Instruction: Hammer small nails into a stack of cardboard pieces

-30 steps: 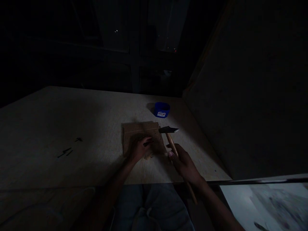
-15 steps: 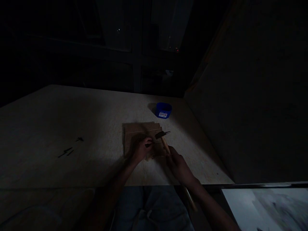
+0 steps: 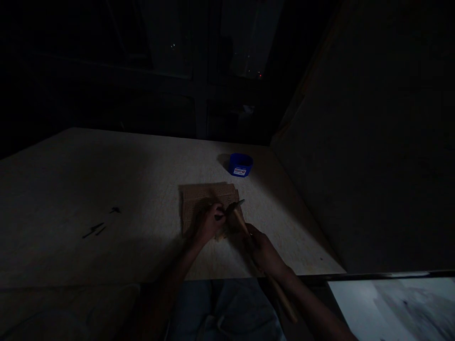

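Note:
My right hand [image 3: 265, 251] is wrapped around the wooden handle of a hammer [image 3: 241, 221]. Its dark metal head hangs over the brown woven cloth [image 3: 199, 190], close to the fingers of my left hand. The handle's far end sticks out below my right wrist, past the table's front edge. On the folded cloth rests my left hand [image 3: 207, 226], fingers closed in a pinch around something small and dark that I cannot make out in the dim light. The hammer head and the fingers hide what lies under them.
Beyond the cloth stands a blue plastic container [image 3: 241, 165] with a white label. Several thin dark metal pieces [image 3: 95, 229] lie on the pale table [image 3: 149, 161] at the left. A dark panel [image 3: 362, 166] rises along the right side, and dark windows stand behind.
The hammer head has come down and slightly left, nearer to my left fingers. My right hand has lowered a little with it. The left hand stays on the cloth.

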A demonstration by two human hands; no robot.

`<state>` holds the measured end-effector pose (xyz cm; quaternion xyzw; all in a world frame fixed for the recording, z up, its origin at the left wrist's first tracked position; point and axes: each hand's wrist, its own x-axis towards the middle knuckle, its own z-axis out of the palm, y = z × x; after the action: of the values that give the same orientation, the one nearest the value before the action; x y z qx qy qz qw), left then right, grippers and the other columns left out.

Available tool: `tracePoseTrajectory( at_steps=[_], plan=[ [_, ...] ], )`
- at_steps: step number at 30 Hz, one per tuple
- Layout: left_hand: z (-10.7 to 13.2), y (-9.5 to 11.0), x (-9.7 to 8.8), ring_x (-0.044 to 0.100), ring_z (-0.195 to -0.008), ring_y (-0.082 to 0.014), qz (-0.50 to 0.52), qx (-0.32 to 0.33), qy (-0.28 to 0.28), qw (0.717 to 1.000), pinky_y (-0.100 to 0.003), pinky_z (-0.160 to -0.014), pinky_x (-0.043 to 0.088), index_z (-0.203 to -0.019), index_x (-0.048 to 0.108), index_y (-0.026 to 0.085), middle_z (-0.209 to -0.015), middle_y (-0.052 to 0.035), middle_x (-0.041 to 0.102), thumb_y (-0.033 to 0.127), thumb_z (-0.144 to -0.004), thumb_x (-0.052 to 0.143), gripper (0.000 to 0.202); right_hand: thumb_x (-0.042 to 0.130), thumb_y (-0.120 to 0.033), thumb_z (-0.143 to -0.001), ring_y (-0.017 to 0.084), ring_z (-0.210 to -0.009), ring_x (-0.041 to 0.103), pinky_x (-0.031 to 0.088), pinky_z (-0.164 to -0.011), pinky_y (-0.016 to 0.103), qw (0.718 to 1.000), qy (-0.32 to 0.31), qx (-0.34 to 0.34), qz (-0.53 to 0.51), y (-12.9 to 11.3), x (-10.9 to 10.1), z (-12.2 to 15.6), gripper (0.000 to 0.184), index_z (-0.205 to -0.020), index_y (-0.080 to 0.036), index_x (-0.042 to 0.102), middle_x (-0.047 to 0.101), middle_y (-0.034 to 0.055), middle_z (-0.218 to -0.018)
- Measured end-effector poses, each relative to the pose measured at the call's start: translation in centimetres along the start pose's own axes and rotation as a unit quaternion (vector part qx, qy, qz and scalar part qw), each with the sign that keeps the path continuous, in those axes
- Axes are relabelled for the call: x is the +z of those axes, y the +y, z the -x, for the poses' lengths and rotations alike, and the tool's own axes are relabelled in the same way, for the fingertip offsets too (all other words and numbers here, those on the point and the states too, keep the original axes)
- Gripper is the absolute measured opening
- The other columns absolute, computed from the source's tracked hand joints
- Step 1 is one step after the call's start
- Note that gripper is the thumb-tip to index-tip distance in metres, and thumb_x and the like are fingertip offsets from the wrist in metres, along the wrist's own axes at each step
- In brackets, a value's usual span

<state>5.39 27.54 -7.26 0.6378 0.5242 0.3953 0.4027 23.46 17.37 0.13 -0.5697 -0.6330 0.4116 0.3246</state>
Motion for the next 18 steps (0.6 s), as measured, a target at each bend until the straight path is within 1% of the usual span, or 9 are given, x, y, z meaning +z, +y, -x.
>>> tracePoseTrajectory(
  at_steps=[4,6,7,9,11,13,16,18],
  plan=[
    [0.0,0.2,-0.1,0.073,-0.079,-0.0183,-0.003,-0.009,-0.012,1.000,-0.028,-0.073,0.055,-0.108,0.062,0.022,-0.082,-0.0006,0.077,0.015,-0.073,0.070,0.036,0.051,-0.031,-0.090,0.022,-0.075,0.067,0.050,-0.065,0.029,1.000,0.001,0.007,-0.021,-0.2,-0.1,-0.2,0.032,-0.114,-0.022,0.069,0.073,0.0044,-0.084],
    [0.0,0.2,-0.2,0.073,-0.082,-0.0189,-0.003,-0.016,-0.019,1.000,-0.029,-0.074,0.055,-0.109,0.063,0.021,-0.085,-0.0023,0.077,0.017,-0.075,0.069,0.034,0.053,-0.031,-0.088,0.018,-0.061,0.062,0.048,-0.055,0.026,0.999,-0.003,0.029,-0.046,-0.4,-0.2,-0.2,0.030,-0.111,-0.021,0.069,0.070,0.0028,-0.077],
    [0.0,0.2,-0.3,0.073,-0.084,-0.0192,-0.001,-0.015,-0.022,1.000,-0.029,-0.075,0.055,-0.109,0.063,0.021,-0.087,-0.0030,0.078,0.018,-0.077,0.069,0.033,0.053,-0.033,-0.089,0.015,-0.051,0.056,0.045,-0.046,0.024,0.997,-0.004,0.046,-0.067,-0.5,-0.3,-0.1,0.031,-0.113,-0.021,0.068,0.067,0.0011,-0.071],
    [-0.1,0.1,-0.4,0.073,-0.086,-0.0194,0.001,-0.007,-0.025,1.000,-0.031,-0.079,0.055,-0.110,0.063,0.021,-0.088,-0.0036,0.078,0.018,-0.079,0.069,0.032,0.052,-0.041,-0.090,0.010,-0.034,0.039,0.032,-0.032,0.020,0.989,-0.003,0.089,-0.121,-0.6,-0.4,0.3,0.037,-0.120,-0.021,0.062,0.057,-0.0048,-0.058],
    [-0.1,0.1,-0.5,0.073,-0.088,-0.0195,-0.002,0.005,-0.026,1.000,-0.032,-0.083,0.054,-0.111,0.064,0.021,-0.089,-0.0041,0.078,0.017,-0.079,0.069,0.032,0.051,-0.048,-0.090,0.008,-0.028,0.028,0.023,-0.026,0.018,0.977,0.002,0.120,-0.175,-0.5,-0.5,0.6,0.044,-0.125,-0.021,0.055,0.044,-0.0110,-0.049],
    [-0.3,0.1,-0.7,0.073,-0.089,-0.0194,-0.001,0.011,-0.037,0.999,-0.033,-0.085,0.054,-0.115,0.063,0.021,-0.090,-0.0047,0.078,0.015,-0.079,0.069,0.037,0.053,-0.051,-0.089,0.007,-0.026,0.027,0.022,-0.025,0.016,0.967,0.012,0.132,-0.216,0.0,-0.6,1.0,0.046,-0.125,-0.021,0.053,0.038,-0.0139,-0.046],
    [-0.5,-0.1,-1.0,0.073,-0.090,-0.0184,0.008,0.021,-0.074,0.997,-0.033,-0.085,0.056,-0.124,0.059,0.020,-0.092,-0.0046,0.078,0.011,-0.077,0.068,0.048,0.059,-0.052,-0.085,0.006,-0.026,0.029,0.023,-0.025,0.015,0.955,0.031,0.144,-0.259,1.2,-0.6,1.6,0.048,-0.120,-0.019,0.053,0.040,-0.0141,-0.046],
    [-0.6,-0.3,-1.3,0.072,-0.091,-0.0175,0.008,0.038,-0.090,0.995,-0.033,-0.086,0.057,-0.127,0.057,0.020,-0.097,-0.0046,0.077,0.010,-0.077,0.067,0.052,0.063,-0.054,-0.082,0.005,-0.027,0.030,0.024,-0.025,0.014,0.943,0.038,0.159,-0.289,1.9,-0.5,2.1,0.053,-0.120,-0.018,0.052,0.042,-0.0138,-0.047]
  ],
)
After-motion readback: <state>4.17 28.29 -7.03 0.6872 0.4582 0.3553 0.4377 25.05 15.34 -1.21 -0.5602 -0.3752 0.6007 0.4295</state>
